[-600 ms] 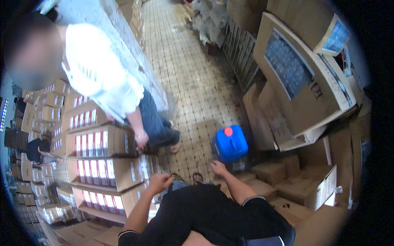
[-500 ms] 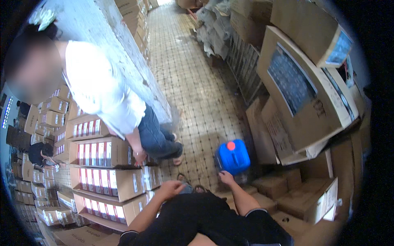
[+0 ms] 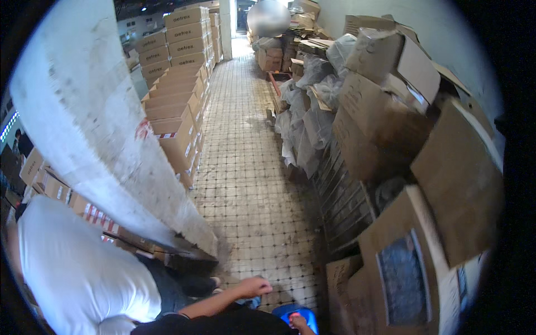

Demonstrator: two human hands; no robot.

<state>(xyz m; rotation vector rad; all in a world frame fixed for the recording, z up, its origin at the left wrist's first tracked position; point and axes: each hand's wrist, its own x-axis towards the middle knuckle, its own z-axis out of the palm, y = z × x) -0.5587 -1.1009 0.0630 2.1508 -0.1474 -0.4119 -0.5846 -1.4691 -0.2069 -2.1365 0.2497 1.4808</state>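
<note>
My left hand (image 3: 255,287) is held out in front of my body over the tiled floor, its fingers curled in, with nothing visible in it. At the lower edge my right hand (image 3: 300,322) overlaps a blue plastic jerrycan (image 3: 310,316) with a red cap (image 3: 293,316). Its fingers are small and partly cut off, so whether they touch the jerrycan does not show. Close on my left a person in a white shirt (image 3: 84,268) and dark trousers stands beside a pillar.
A tiled aisle (image 3: 240,145) runs ahead. Along its left stand a worn white pillar (image 3: 84,111) and stacked cartons (image 3: 187,44). Lining the right are a metal rack (image 3: 343,206), plastic-wrapped bundles (image 3: 304,123) and large cardboard boxes (image 3: 402,273). Another person (image 3: 269,19) is far down the aisle.
My view has swung up along the aisle. The person in white now appears lower and further left, and the jerrycan lies at the bottom edge. My left hand has come further forward.
</note>
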